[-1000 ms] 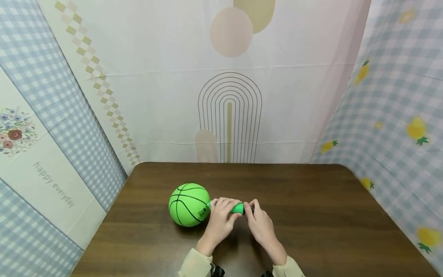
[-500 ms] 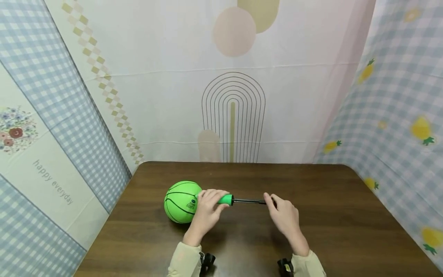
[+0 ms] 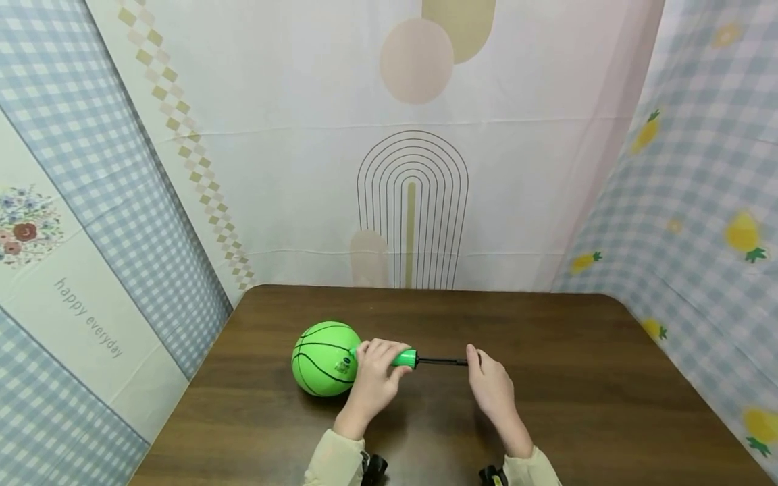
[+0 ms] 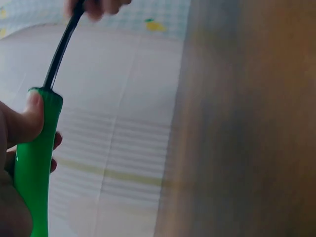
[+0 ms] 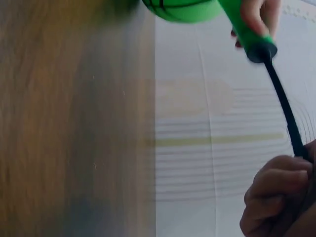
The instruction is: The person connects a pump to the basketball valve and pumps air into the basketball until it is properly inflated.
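Observation:
A green hand pump lies level between my hands, its black rod drawn out to the right. My left hand grips the green barrel, thumb along it near the rod end in the left wrist view. The far right end of the pump is held by my right hand, whose curled fingers cover the black handle. Left of the pump is a bright green ball with black basketball lines. The pump's tip meets the ball's right side, partly hidden by my left fingers.
A dark brown wooden table is under everything. Behind it hangs a pale patterned cloth. Blue checked cloths hang at the left and right sides.
My right hand has moved right from beside the barrel, pulling the black rod out, then drifted slightly back. My left hand and the ball shifted left, then a little back right.

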A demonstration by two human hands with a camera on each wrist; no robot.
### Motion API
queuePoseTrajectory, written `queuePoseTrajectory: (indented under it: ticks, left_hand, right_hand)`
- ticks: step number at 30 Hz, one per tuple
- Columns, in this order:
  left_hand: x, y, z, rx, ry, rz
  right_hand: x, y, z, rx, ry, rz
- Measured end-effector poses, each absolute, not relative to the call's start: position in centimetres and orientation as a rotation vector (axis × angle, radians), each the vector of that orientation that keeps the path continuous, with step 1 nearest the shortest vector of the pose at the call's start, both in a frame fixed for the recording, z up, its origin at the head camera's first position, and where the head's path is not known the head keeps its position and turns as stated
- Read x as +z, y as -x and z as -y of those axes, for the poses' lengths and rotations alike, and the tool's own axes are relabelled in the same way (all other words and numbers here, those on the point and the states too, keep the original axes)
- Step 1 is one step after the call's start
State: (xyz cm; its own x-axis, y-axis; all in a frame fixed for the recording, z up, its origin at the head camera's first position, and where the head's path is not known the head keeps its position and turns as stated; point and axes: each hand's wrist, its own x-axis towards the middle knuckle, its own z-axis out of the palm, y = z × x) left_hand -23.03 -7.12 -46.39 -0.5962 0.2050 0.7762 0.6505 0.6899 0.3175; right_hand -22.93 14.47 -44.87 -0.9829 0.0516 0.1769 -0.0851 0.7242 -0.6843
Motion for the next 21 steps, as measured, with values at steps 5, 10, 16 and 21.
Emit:
queuePoseTrajectory:
  ticks: [5, 10, 16, 21]
  left_hand:
    - [-47.2, 22.7, 4.8, -0.746, 0.637, 2.189]
    - [-48.1, 21.6, 2.9, -0.747, 0.628, 2.222]
    - [-47.8, 21.1, 2.1, -0.84, 0.598, 2.247]
    - [-47.2, 21.4, 3.0, -0.805, 0.615, 2.284]
  right_hand:
    - [-45.2, 22.1, -12.9, 1.107, 0.014, 2.762]
    - [-45.6, 21.1, -11.6, 1.077, 0.009, 2.762]
    - [-45.2, 21.0, -11.3, 1.019, -0.026, 2.734]
    - [-45.2, 21.7, -11.9, 1.13, -0.099, 2.801]
